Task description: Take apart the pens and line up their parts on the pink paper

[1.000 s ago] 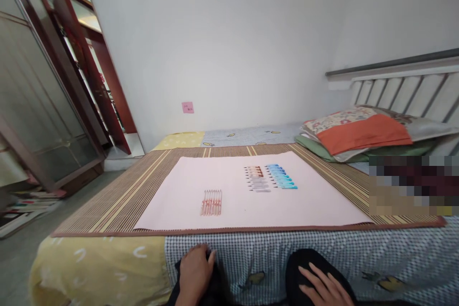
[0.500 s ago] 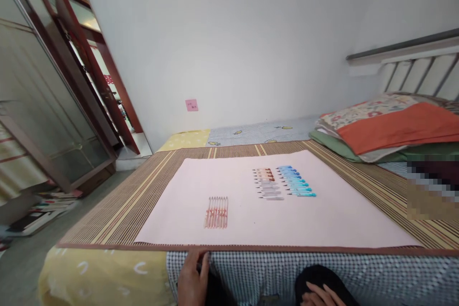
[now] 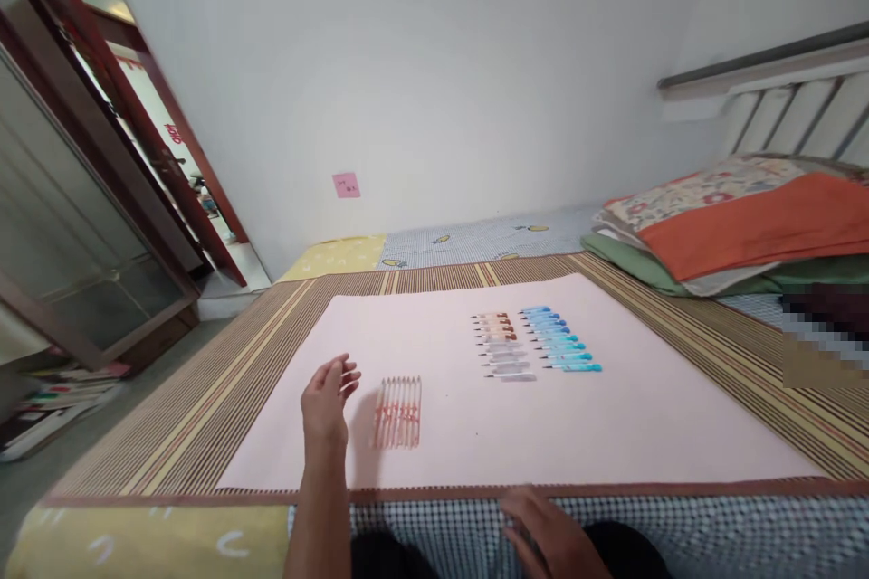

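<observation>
My left hand (image 3: 329, 387) is held over the pink sheet (image 3: 407, 335), its fingers apart and nothing seen in them. Just to its right lies a side-by-side row of clear pencils with reddish markings (image 3: 397, 413), tips pointing away from me. Down at the near edge of the mat is my right hand (image 3: 549, 532), a little blurred, fingers loosely apart and apparently empty. Farther right on the sheet, a column of brown-ended pencils (image 3: 494, 326) and grey pencils (image 3: 508, 362) lies beside a column of blue pencils (image 3: 560, 342), tips pointing left.
The sheet rests on a striped bamboo mat (image 3: 204, 398) over a bed with checked cloth (image 3: 448, 520). Folded bedding (image 3: 753, 226) is piled at the right. A pink note (image 3: 346, 185) sticks to the wall. Books (image 3: 47, 407) lie on the floor at left.
My left hand has risen from the bed's near edge to over the sheet, left of the clear pencils. My right hand has moved left and up from my knee. The view has shifted slightly.
</observation>
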A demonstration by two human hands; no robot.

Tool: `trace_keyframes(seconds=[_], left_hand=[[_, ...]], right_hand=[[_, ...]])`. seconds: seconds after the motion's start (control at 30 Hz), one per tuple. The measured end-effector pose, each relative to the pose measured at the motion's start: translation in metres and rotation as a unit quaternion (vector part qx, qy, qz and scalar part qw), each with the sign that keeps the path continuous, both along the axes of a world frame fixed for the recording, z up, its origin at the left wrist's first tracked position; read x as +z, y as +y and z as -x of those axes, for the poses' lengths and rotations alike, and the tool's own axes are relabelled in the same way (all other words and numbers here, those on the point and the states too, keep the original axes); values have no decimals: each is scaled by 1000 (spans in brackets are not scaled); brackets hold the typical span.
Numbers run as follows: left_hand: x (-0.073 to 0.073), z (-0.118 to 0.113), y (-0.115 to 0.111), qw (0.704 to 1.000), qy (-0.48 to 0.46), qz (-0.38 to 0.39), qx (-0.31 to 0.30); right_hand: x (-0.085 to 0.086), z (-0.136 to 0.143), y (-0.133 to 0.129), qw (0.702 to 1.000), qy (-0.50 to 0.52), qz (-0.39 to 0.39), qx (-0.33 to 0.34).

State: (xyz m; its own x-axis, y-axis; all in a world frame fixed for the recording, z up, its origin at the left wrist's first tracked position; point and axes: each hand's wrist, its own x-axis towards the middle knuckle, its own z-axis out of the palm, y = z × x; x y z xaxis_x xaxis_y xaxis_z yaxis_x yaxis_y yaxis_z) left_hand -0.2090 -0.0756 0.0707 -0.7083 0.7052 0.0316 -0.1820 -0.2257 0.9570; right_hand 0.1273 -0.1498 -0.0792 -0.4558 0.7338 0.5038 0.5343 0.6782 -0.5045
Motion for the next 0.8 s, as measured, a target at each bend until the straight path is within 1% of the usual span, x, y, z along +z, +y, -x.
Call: trace_keyframes(seconds=[0.07,0.13,0.17,0.23,0.3,0.37,0.47,0.57,0.67,0.8], left_hand=[[6,-3,13,999,-37,-17,8],[7,-5,24,998,-58,-25,14],[5,-6,28,997,-66,-28,14],[0,-7,35,996,-81,-34,8],[-6,-7,41,995,-92,-36,-1],[-14,-7,44,994,-101,-34,-8],[-26,-5,45,993,-117,-26,-2],[-34,-3,44,991,-134,-19,7],[-38,0,45,990,-140,-13,1],[-41,4,48,990,-144,2,3]], right_hand=[[28,33,17,998,24,54,-1],[49,62,37,992,32,119,-11],[56,75,48,989,33,144,-14],[65,99,66,984,17,175,-7],[67,118,80,984,-12,180,10],[65,133,89,983,-51,177,25],[59,145,97,978,-94,183,28],[57,144,101,973,-98,208,34],[59,136,103,967,-107,225,52],[60,125,103,966,-127,213,66]])
